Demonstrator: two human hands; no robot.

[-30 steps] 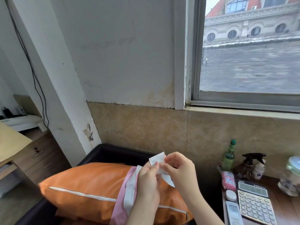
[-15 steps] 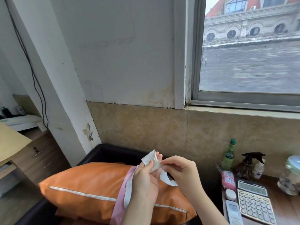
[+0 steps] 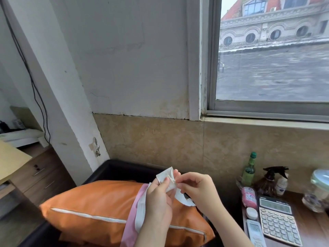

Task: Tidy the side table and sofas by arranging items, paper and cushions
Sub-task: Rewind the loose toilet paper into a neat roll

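Between both sets of fingertips, white paper [image 3: 167, 179] folded small, left hand [image 3: 158, 196] pinching its lower half, right hand [image 3: 197, 188] nipping the edge, loose tail drooping below, orange cushion [image 3: 92, 207] underneath.

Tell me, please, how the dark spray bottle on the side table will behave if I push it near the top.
The spray bottle stands upright with a wide base and a narrow neck, so a low push probably slides it, while a high push may tip it. Its trigger head overhangs one side, likely shifting the balance that way. The white bottle stands close and could be knocked.
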